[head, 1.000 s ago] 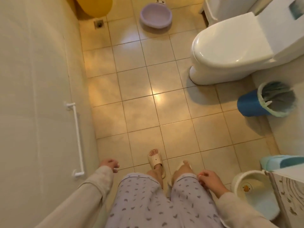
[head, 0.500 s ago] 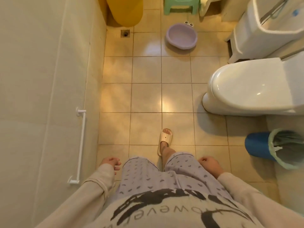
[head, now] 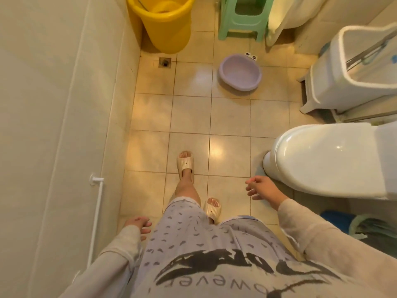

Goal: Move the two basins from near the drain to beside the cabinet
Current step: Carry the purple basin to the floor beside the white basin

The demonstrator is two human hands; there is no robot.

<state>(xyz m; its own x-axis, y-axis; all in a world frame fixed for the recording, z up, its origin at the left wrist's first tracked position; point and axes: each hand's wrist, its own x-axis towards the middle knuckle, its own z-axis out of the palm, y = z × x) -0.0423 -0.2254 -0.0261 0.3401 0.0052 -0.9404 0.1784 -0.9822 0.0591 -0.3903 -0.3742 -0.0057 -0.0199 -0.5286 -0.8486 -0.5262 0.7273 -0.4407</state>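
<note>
A lilac basin [head: 240,72] with cartoon eyes on its far rim sits on the tiled floor, to the right of the square floor drain [head: 165,62]. It is empty. My left hand [head: 138,225] hangs by my hip, fingers loosely apart, holding nothing. My right hand [head: 261,188] is raised a little in front of the toilet, fingers spread, empty. Both hands are far short of the basin. A second basin and the cabinet are out of view.
A yellow bucket [head: 165,24] stands in the far left corner behind the drain. A green stool [head: 242,20] stands behind the basin. The white toilet [head: 326,160] fills the right side, a white bin [head: 352,67] beyond it. A blue wastebasket [head: 352,224] lies lower right. A white rail [head: 96,211] is on the left wall.
I have walked forward toward the drain; the basin, bucket and stool have come closer in view. My right hand has lifted and opened. The white basin near the cabinet has left the view.
</note>
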